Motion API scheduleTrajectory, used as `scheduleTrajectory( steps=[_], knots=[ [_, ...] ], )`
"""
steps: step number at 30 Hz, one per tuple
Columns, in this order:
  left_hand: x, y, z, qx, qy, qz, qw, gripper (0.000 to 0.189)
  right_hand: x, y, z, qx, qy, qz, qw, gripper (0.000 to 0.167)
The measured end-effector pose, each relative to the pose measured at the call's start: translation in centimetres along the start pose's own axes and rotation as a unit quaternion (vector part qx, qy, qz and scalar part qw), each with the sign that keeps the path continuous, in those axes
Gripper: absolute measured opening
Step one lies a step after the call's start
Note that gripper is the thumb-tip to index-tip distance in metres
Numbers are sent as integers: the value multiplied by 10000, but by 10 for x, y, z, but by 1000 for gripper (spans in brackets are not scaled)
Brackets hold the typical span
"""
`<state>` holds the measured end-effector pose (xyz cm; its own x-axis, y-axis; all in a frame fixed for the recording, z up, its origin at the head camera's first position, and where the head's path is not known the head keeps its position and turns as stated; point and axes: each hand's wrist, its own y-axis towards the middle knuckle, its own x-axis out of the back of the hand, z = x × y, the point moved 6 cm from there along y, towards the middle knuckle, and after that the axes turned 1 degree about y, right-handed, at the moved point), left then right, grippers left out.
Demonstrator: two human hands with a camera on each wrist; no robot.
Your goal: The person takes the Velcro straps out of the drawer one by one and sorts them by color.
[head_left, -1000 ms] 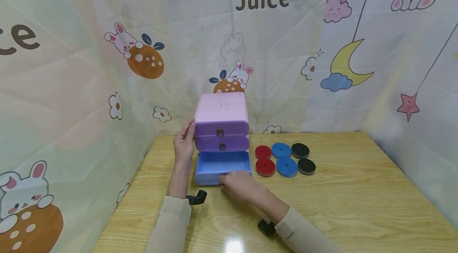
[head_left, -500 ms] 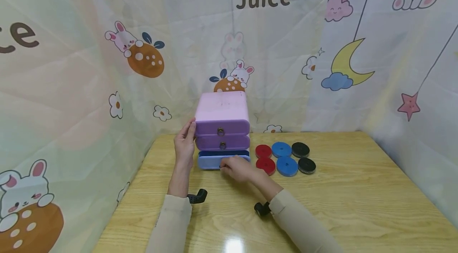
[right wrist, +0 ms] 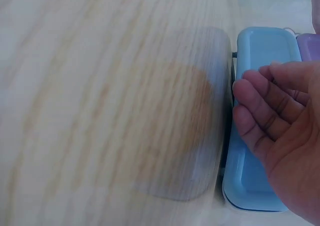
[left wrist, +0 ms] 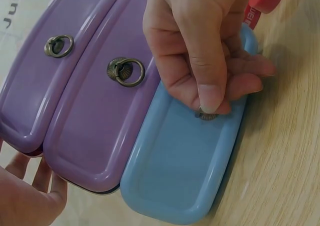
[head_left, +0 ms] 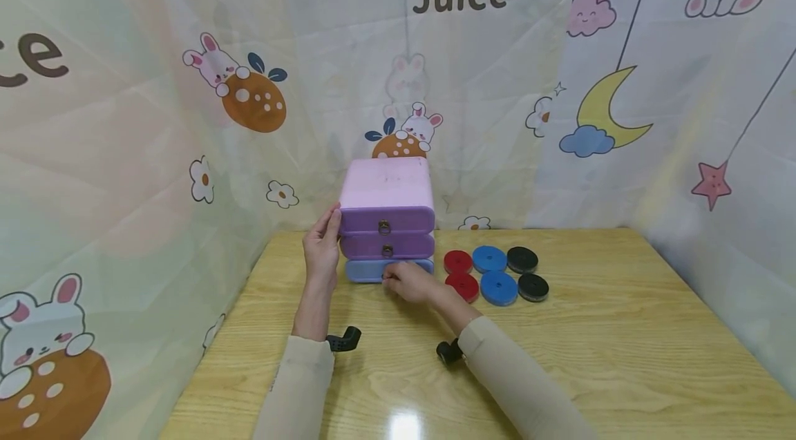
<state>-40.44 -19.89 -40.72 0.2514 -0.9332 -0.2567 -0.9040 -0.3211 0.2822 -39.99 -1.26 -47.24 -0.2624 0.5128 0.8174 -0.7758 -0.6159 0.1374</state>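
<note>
A small three-drawer cabinet (head_left: 385, 184) with a pink top stands on the table, all its drawer fronts flush. Two purple drawers (head_left: 361, 246) sit above a light-blue bottom drawer (left wrist: 175, 156). My right hand (head_left: 410, 281) is at the middle of the blue front, thumb and forefinger pinching its ring pull; the ring is hidden and just the brass base (left wrist: 208, 116) shows. The other fingers are loosely bent in the right wrist view. My left hand (head_left: 321, 250) rests against the cabinet's left side with fingers fairly straight, its fingertips at the top drawer's edge.
Right of the cabinet lie flat round rolls in two rows: red rolls (head_left: 458, 262), blue rolls (head_left: 499, 288) and black rolls (head_left: 533, 287). A printed cloth (head_left: 323, 115) hangs behind and beside the wooden table (head_left: 622, 343).
The blue bottom drawer has slid inward from well pulled out to fully closed, with my right hand moving along with it. My left hand has stayed at the cabinet's side.
</note>
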Motion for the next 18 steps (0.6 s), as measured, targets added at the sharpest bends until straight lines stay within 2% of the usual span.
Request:
scheduleTrajectory(
  steps=[8, 14, 16, 18],
  knots=[
    [-1, -3, -1, 66, 48, -81, 9999, 44, -1, 3, 1, -43, -119, -67, 9999, 17],
    [-3, -4, -3, 123, 176, -93, 9997, 43, 1, -2, 1, 6, -147, -159, 9998, 17],
    [-6, -7, -9, -125, 514, -174, 9984, 40, 2, -5, 0, 5, -229, -147, 9996, 16],
    [-11, -12, -17, -546, 1039, -254, 9928, 39, 3, -9, -2, -20, -271, -102, 9996, 14]
  ],
)
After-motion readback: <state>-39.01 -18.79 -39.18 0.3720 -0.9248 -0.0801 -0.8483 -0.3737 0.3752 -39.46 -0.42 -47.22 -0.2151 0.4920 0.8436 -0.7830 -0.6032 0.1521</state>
